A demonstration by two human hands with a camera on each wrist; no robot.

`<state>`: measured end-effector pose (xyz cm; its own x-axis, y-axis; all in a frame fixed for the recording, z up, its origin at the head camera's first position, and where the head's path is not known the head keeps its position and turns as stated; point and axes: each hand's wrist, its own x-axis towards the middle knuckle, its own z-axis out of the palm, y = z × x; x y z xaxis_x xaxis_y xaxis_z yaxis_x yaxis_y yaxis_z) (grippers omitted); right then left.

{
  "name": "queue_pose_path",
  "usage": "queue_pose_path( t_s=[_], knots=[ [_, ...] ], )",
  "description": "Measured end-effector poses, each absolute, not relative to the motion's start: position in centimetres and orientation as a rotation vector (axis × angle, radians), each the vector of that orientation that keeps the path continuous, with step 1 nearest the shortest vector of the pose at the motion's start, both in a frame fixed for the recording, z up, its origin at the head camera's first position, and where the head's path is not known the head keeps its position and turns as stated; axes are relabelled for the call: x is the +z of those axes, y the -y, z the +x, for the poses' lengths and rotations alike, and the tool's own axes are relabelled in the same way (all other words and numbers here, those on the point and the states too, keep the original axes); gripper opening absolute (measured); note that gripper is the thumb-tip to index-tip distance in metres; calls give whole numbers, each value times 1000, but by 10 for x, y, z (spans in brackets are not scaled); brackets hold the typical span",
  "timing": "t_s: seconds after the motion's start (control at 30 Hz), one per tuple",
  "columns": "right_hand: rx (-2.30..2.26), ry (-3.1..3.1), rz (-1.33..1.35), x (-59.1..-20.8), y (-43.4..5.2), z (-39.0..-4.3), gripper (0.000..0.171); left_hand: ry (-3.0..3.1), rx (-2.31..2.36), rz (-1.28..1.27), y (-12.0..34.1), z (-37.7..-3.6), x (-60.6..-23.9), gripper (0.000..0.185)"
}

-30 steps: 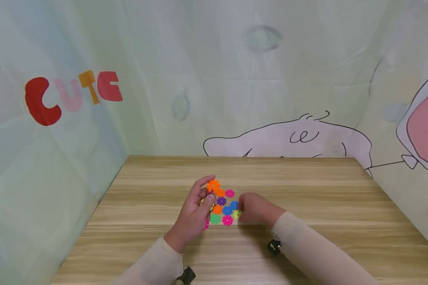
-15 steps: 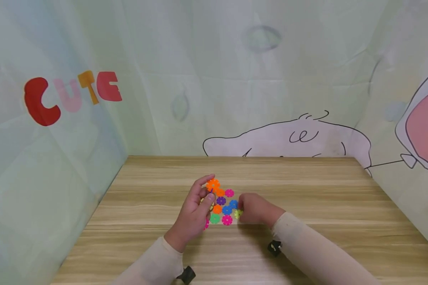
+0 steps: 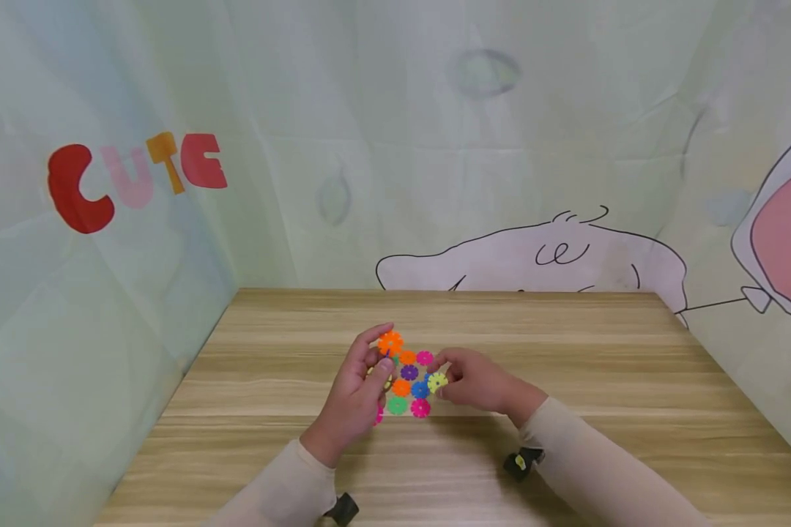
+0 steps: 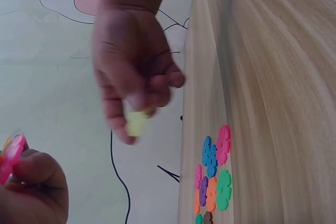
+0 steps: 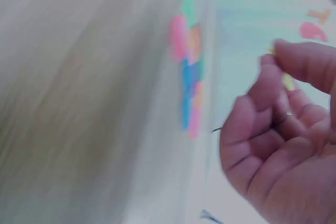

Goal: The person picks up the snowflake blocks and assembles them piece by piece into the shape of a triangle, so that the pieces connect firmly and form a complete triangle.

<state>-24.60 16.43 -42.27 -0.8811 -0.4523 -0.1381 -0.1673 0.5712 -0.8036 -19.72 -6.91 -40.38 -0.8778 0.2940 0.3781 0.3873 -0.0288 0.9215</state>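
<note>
At the near edge of the wooden table [image 3: 567,351], two beige sleeves lead up to both hands, which meet over a small cluster of flat, flower-shaped plastic discs [image 3: 410,384]. From that cluster, the left hand [image 3: 359,388] sits at about nine o'clock, fingers curled, gripping a joined piece topped by an orange disc [image 3: 391,342] at its upper end; the left wrist view shows a pink disc [image 4: 11,156] caught between its fingertips as well. At three o'clock the right hand [image 3: 477,380] is lifted just off the tabletop and pinches a yellow-green disc [image 3: 437,381] between thumb and fingers, held right beside the cluster's right edge. Loose discs lie flat on the wood between the hands: green [image 3: 398,405] and pink [image 3: 420,408] nearest, then orange, blue and purple, with another pink [image 3: 425,358] farthest. Beyond the table, at twelve o'clock, hangs a pale cloth backdrop [image 3: 435,146] with a line-drawn cartoon figure; at ten o'clock it bears the letters "CUTE" [image 3: 135,176].
</note>
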Motion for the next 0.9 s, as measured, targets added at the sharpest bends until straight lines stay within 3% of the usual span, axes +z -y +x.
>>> queue_pose_path(
  t_s=[0.23, 0.57, 0.9],
  knots=[
    [-1673, -2190, -542, -387, -160, -230, 35, 2128, -2065, -762, 70, -195, -403, 42],
    [-1794, -2197, -679, -363, -152, -208, 33, 2097, -2048, -815, 71, -192, -404, 44],
    [-1851, -2215, -650, -360, -149, -205, 29, 2053, -2027, -885, 72, -190, -403, 49]
  ],
)
